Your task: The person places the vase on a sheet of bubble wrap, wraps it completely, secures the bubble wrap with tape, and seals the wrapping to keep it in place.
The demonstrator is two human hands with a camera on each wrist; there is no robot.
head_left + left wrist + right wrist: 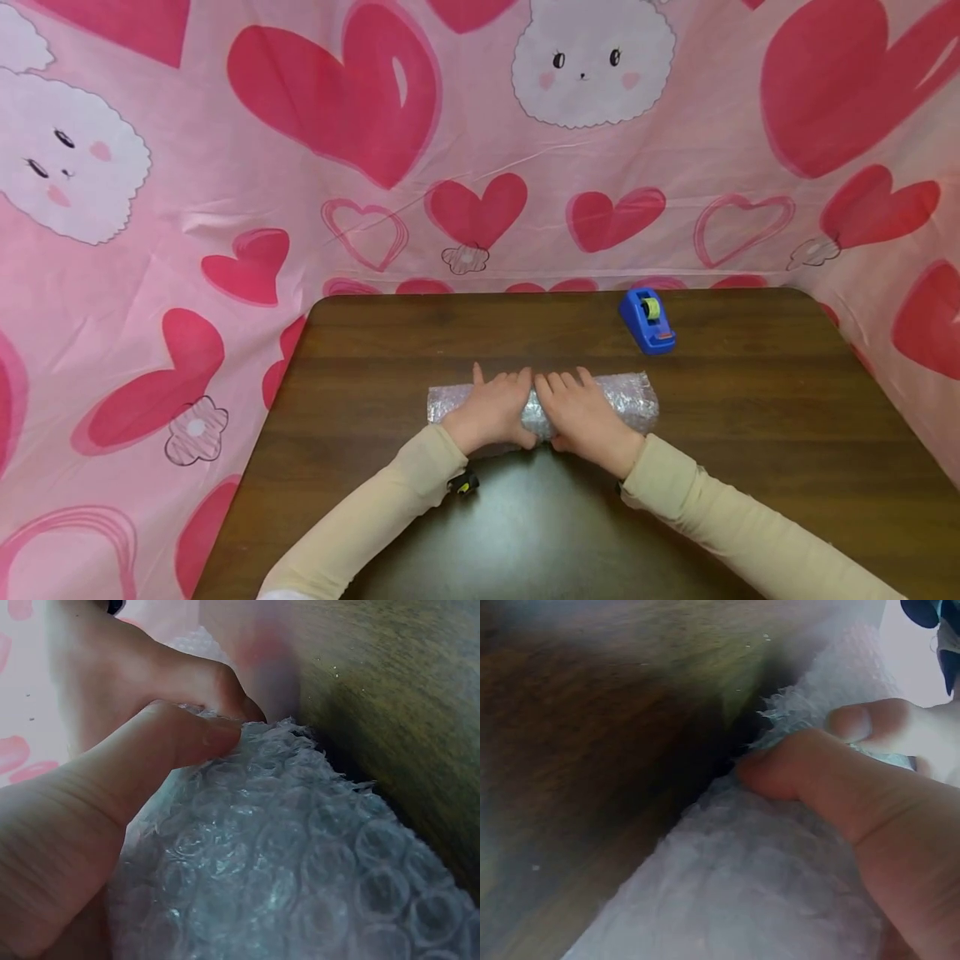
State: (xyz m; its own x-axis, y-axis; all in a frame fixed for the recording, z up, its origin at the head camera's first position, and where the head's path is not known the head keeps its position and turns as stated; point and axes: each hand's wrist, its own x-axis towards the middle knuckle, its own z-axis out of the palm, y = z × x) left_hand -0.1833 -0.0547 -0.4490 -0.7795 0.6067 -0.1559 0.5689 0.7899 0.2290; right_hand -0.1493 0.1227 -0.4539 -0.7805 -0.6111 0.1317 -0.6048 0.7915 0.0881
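Observation:
A roll of clear bubble wrap (633, 402) lies crosswise on the dark wooden table, its ends showing past both hands. My left hand (493, 410) grips its middle from the left, fingers over the top and thumb on the near side. Close beside it, my right hand (588, 418) holds the roll in the same way. In the left wrist view, the thumb presses at the ragged edge of the bubble wrap (300, 855). The right thumb also lies along the edge of the wrap (735, 877) in the right wrist view. Whatever is inside the roll is hidden.
A blue tape dispenser (645, 323) with a yellowish roll stands farther back on the table (390, 333), right of the bubble wrap. Pink cloth (480, 150) with hearts and white animal faces hangs behind the table and along its sides.

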